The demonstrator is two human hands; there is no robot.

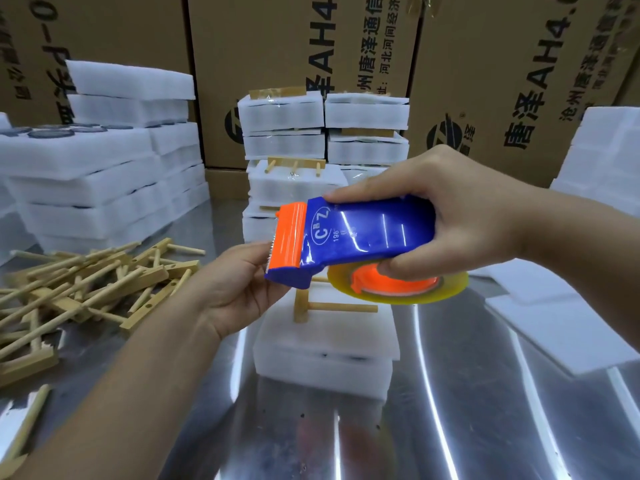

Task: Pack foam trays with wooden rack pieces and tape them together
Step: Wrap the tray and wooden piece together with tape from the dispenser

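Note:
My right hand (460,216) grips a blue and orange tape dispenser (353,237), its clear tape roll (398,284) hanging below. My left hand (239,289) is at the dispenser's orange cutter end; its fingertips are hidden behind the dispenser. Beneath both hands two stacked white foam trays (325,355) lie on the metal table. A wooden rack piece (332,306) with pegs lies on top of them, partly hidden by the dispenser.
A heap of loose wooden rack pieces (86,285) covers the table's left. Foam tray stacks (104,174) stand at the back left, taped bundles (322,133) at the back centre, foam sheets (571,313) on the right. Cardboard boxes (485,64) wall off the rear.

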